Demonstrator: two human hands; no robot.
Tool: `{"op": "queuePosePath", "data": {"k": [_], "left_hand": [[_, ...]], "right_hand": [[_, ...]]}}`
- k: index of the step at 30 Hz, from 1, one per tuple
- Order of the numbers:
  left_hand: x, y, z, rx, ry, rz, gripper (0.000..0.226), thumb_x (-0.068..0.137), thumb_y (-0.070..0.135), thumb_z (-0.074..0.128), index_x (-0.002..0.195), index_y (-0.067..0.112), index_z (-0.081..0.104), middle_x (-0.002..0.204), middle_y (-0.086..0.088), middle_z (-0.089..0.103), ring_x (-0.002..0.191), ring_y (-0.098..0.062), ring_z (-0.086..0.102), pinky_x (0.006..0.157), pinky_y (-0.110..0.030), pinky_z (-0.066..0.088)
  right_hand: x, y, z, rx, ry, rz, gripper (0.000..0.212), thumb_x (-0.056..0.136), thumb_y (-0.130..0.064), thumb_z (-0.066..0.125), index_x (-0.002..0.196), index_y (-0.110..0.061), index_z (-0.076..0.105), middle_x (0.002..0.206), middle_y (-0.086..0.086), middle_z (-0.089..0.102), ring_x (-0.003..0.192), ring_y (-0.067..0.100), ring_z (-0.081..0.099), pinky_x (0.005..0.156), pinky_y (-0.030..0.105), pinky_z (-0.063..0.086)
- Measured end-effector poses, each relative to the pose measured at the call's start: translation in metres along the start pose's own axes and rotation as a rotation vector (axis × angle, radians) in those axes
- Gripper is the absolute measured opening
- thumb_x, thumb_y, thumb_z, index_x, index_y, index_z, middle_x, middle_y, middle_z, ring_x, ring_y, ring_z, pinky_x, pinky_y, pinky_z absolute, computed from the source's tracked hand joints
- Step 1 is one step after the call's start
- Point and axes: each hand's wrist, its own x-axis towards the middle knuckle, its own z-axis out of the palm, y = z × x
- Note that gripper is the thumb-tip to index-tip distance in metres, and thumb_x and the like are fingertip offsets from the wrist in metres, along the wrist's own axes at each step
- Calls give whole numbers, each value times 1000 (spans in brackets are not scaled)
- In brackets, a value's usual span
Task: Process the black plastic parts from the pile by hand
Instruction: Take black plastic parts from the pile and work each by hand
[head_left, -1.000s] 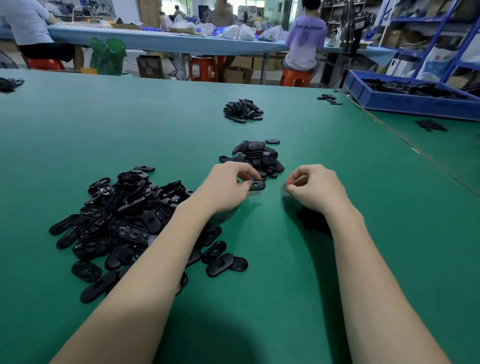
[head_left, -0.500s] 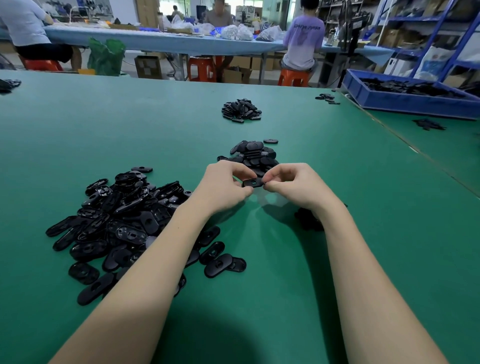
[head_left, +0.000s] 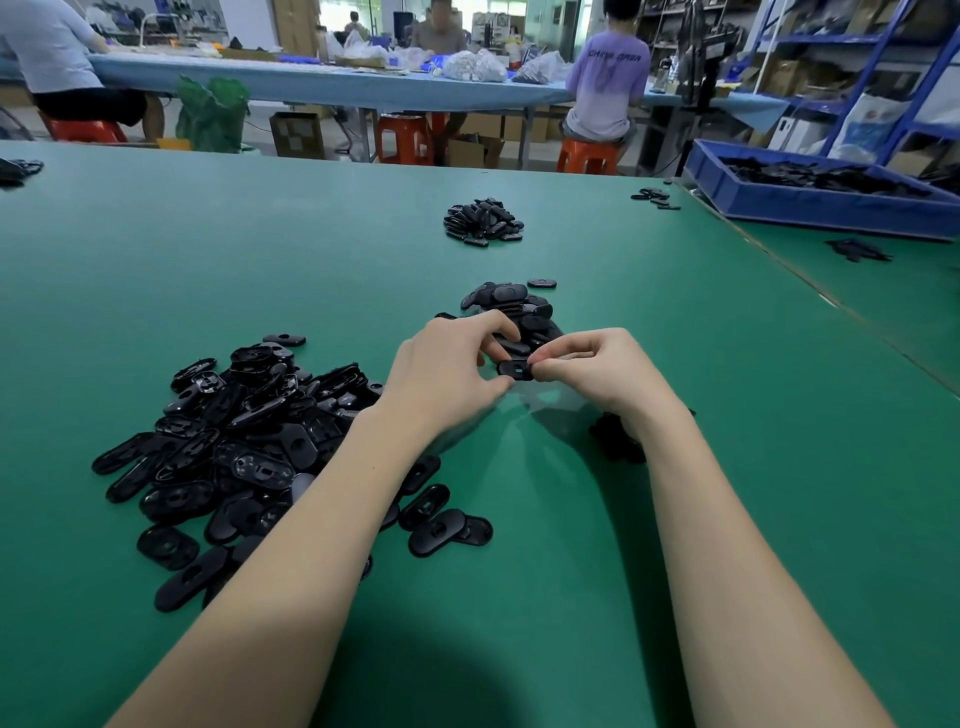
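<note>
A big pile of black oval plastic parts (head_left: 234, 447) lies on the green table (head_left: 727, 467) at my left. One small black oval part (head_left: 514, 369) is held between both hands above the table. My left hand (head_left: 447, 374) pinches its left end with thumb and fingers. My right hand (head_left: 597, 371) pinches its right end. Just behind my hands sits a smaller heap of the same parts (head_left: 514, 312). A dark clump (head_left: 615, 441) lies on the table under my right wrist, mostly hidden.
Another small heap (head_left: 483, 221) lies farther back on the table. A blue crate (head_left: 810, 195) of black parts stands at the far right, with loose parts (head_left: 654, 198) near it. People sit on orange stools at a long blue table behind.
My right hand moved left and took hold of the part that my left hand held alone. Both hands now meet on it in front of the smaller heap.
</note>
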Motion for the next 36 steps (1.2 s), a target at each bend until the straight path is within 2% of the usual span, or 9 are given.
{"op": "queuePosePath", "data": {"k": [3, 8, 12, 18, 20, 23, 28, 32, 36], "left_hand": [[1, 2, 0, 50, -7, 15, 37, 79, 38, 76, 110, 46, 58, 89, 29, 68, 97, -4, 56, 73, -28, 40], [2, 5, -2, 125, 7, 58, 38, 81, 38, 76, 113, 43, 58, 91, 28, 69, 103, -7, 54, 73, -29, 36], [2, 7, -3, 149, 25, 84, 36, 81, 39, 76, 113, 43, 59, 91, 27, 69, 101, -4, 52, 70, -27, 32], [2, 10, -7, 163, 39, 107, 35, 82, 40, 76, 113, 42, 60, 93, 25, 70, 98, -2, 51, 70, -27, 31], [2, 10, -7, 150, 40, 105, 35, 82, 40, 76, 112, 42, 60, 92, 25, 70, 93, 0, 49, 71, -26, 32], [3, 9, -9, 135, 42, 96, 34, 82, 39, 76, 112, 42, 59, 90, 27, 68, 89, 2, 44, 71, -26, 33], [3, 6, -9, 121, 4, 99, 27, 84, 31, 74, 106, 41, 63, 86, 26, 59, 92, -1, 46, 71, -27, 35], [3, 8, -6, 133, -36, 109, 23, 88, 22, 65, 105, 37, 66, 102, 17, 63, 105, -8, 50, 76, -30, 43], [4, 7, -4, 230, -101, 102, 19, 95, 29, 59, 112, 34, 65, 116, 11, 63, 116, -14, 48, 81, -31, 42]], "right_hand": [[0, -1, 2, -8, -5, 26, 11, 76, -27, 82, 72, -37, 79, 84, -4, 75, 76, 10, 59, 64, 25, 41], [2, 1, 4, 21, -9, 53, 14, 75, -25, 84, 66, -35, 79, 60, -21, 65, 69, 4, 53, 62, 24, 39], [3, 1, 3, 36, -16, 62, 12, 75, -26, 85, 68, -34, 79, 59, -21, 64, 68, 5, 52, 62, 24, 38], [3, 2, 3, 53, -16, 64, 17, 79, -26, 84, 65, -31, 76, 47, -23, 55, 55, -1, 47, 53, 18, 32], [4, 3, 3, 72, -1, 62, 15, 78, -27, 85, 68, -29, 74, 48, -23, 53, 59, 1, 47, 54, 21, 31], [3, 4, 1, 107, -27, 82, 13, 76, -31, 87, 78, -28, 75, 62, -18, 57, 66, 4, 49, 56, 23, 31], [1, 2, -1, 130, -96, 86, 11, 76, -32, 88, 79, -28, 78, 54, -23, 61, 63, 2, 50, 55, 20, 33], [1, 4, 5, 143, -119, -23, 14, 78, -20, 89, 80, -22, 75, 62, -11, 65, 50, -4, 51, 48, 9, 36], [2, 5, 7, 28, -103, -116, 14, 79, -27, 87, 82, -22, 74, 62, -10, 61, 53, 2, 50, 49, 10, 36]]}}
